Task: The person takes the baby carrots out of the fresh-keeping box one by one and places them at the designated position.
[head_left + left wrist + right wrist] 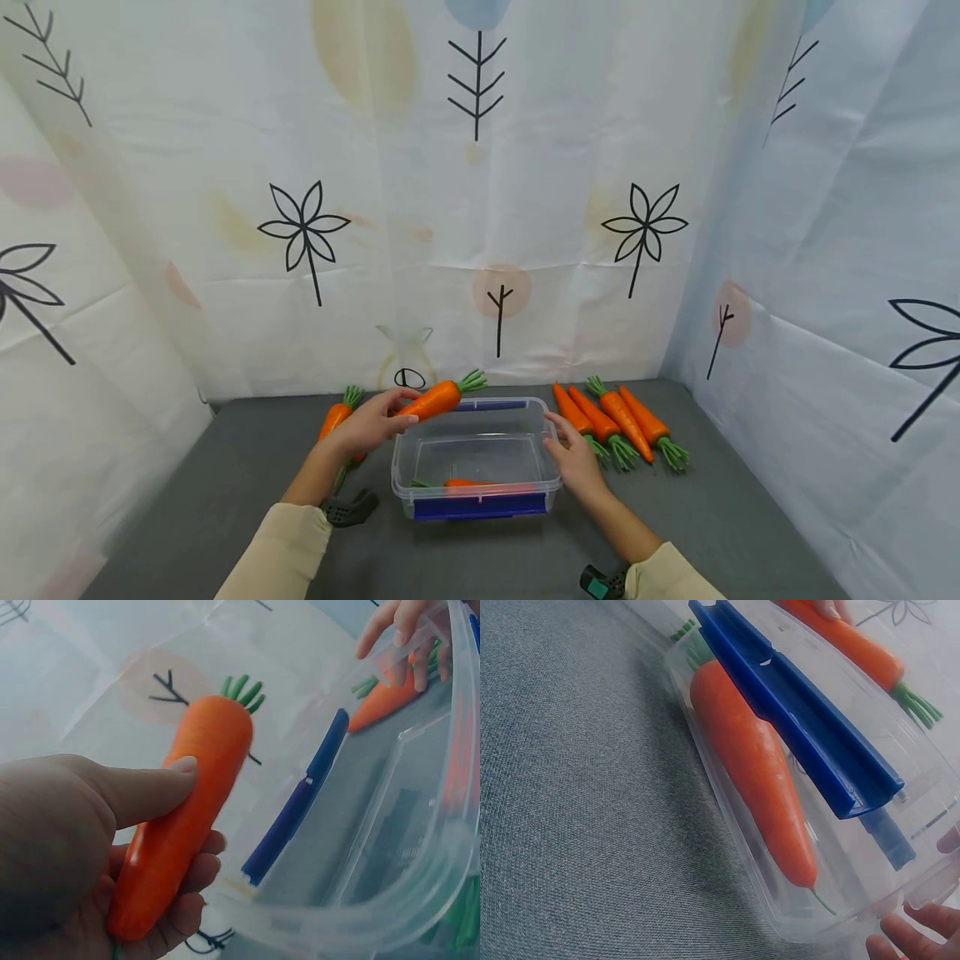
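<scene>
My left hand (375, 427) grips an orange carrot with a green top (438, 402), thumb on one side and fingers curled beneath (187, 780). It holds the carrot over the back left part of a clear plastic box (401, 467) with blue clips. Inside the box, along its near wall, lies another carrot (754, 765). At the box's right end, my right hand (576, 458) rests its loosely spread fingers (911, 937) against the wall near the rim.
Several carrots (615, 417) lie side by side on the grey table (247, 500) right of the box. More carrots (336, 418) lie at the left, partly hidden behind my left hand. A patterned white cloth (420, 208) hangs around the table's back and sides.
</scene>
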Tool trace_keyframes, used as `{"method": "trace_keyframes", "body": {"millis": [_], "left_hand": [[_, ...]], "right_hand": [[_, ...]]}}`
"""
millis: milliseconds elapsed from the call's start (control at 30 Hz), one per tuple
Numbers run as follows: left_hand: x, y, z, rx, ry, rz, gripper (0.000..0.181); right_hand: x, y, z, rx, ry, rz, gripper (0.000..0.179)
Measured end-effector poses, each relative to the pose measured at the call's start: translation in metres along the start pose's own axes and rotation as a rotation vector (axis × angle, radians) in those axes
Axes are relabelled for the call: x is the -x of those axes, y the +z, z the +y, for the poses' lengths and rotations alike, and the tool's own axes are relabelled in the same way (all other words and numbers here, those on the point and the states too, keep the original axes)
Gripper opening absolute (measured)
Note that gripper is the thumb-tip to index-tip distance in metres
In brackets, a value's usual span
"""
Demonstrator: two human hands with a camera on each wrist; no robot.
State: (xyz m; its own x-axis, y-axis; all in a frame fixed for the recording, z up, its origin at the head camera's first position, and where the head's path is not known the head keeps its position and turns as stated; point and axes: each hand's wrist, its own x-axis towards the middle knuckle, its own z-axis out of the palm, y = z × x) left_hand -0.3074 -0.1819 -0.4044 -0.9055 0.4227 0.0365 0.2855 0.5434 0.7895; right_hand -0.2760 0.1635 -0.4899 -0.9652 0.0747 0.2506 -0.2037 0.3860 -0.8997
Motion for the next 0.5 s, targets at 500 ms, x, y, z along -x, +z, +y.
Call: {"method": "trace_keyframes", "body": {"millis": [500], "left_hand": [[0.021, -0.015, -0.043, 0.105, -0.072, 0.266, 0.052]], "right_hand": [[0.000, -0.001, 0.001, -0.009, -0.010, -0.010, 0.043]]}}
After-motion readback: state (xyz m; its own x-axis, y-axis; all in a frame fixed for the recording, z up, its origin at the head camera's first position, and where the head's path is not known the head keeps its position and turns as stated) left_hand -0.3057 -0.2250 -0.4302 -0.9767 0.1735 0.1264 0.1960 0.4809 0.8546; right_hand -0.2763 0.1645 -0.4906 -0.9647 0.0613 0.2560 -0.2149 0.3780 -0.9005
